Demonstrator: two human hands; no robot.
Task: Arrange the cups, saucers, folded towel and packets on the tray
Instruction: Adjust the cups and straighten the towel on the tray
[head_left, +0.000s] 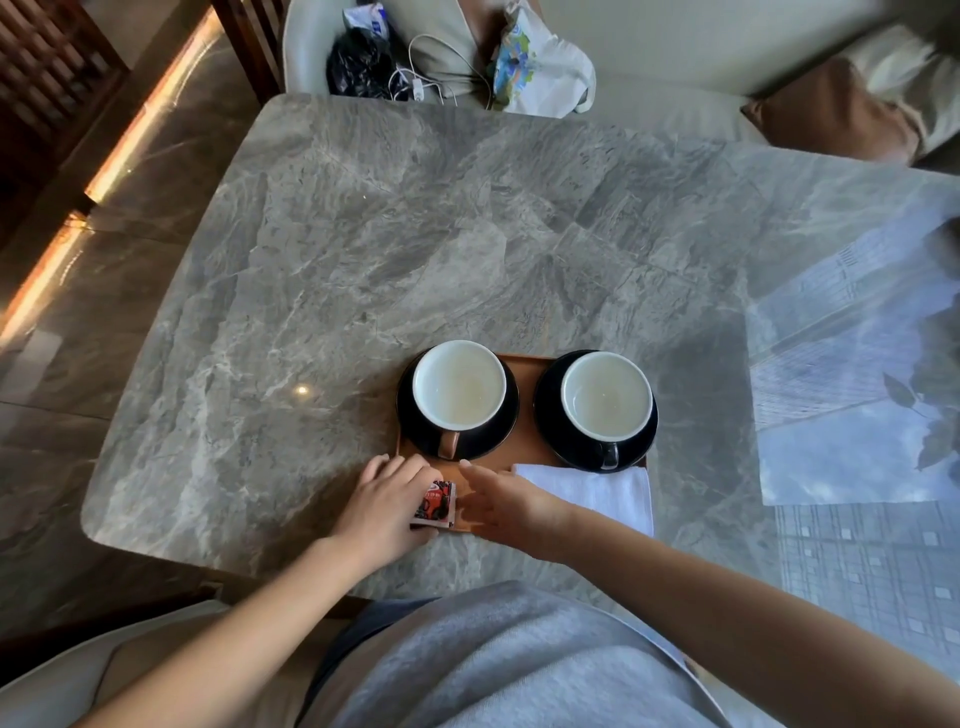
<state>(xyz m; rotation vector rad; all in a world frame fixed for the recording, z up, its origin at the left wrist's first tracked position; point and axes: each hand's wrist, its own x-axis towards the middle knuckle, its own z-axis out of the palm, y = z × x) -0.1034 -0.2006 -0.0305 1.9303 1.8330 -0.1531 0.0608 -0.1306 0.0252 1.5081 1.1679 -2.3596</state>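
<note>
A wooden tray lies near the table's front edge. On it stand two dark cups with white insides, the left cup on its black saucer and the right cup on its saucer. A folded white towel lies at the tray's front right. Red-and-black packets lie at the front left corner. My left hand rests flat on the packets, fingers covering part of them. My right hand hovers just right of the packets, fingers apart, holding nothing.
The grey marble table stretches far beyond the tray. A chair at the far edge holds bags and a cable. A sofa with a brown cushion stands at the back right. Window reflections cover the right side.
</note>
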